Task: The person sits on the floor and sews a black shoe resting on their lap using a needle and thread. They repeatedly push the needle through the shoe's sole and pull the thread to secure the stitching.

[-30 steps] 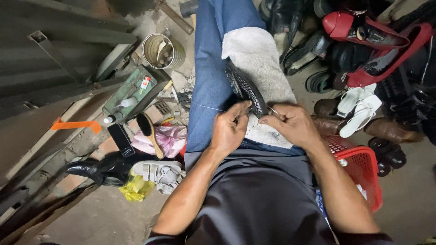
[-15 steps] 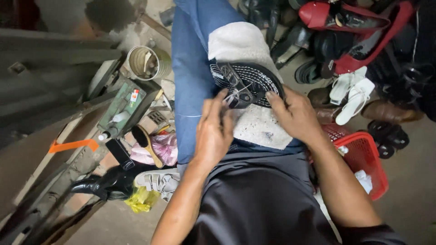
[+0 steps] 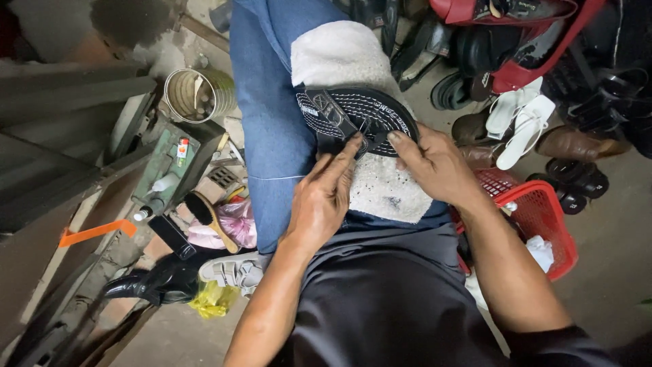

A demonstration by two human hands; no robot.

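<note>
A metal can [image 3: 197,95] is seen far left. The left hand [image 3: 324,197] is pressed on the black sandal [image 3: 356,119], laid on a white cloth [image 3: 339,58] over the lap; the right hand [image 3: 435,163] is clamped on its near right rim.

Black rubber shoe sole [image 3: 356,119] under my fingers, covered in rows of white dots, plain black band across it. Beneath the sole, off-white fuzzy cloth [image 3: 380,183] with dark specks, lying on my blue denim jeans [image 3: 268,115]. Right of the sole: red plastic mesh basket [image 3: 543,214], white strappy sandals [image 3: 519,122], brown leather shoe [image 3: 577,143], red glossy shoes [image 3: 502,13]. Left of the sole: rusty grey metal can [image 3: 197,94], green box [image 3: 170,163], orange strap [image 3: 95,232], pink cloth [image 3: 234,224]. Below those, black shiny shoe [image 3: 153,282], yellow plastic bag [image 3: 214,299]. My shirt [image 3: 387,306] is dark grey.
</note>
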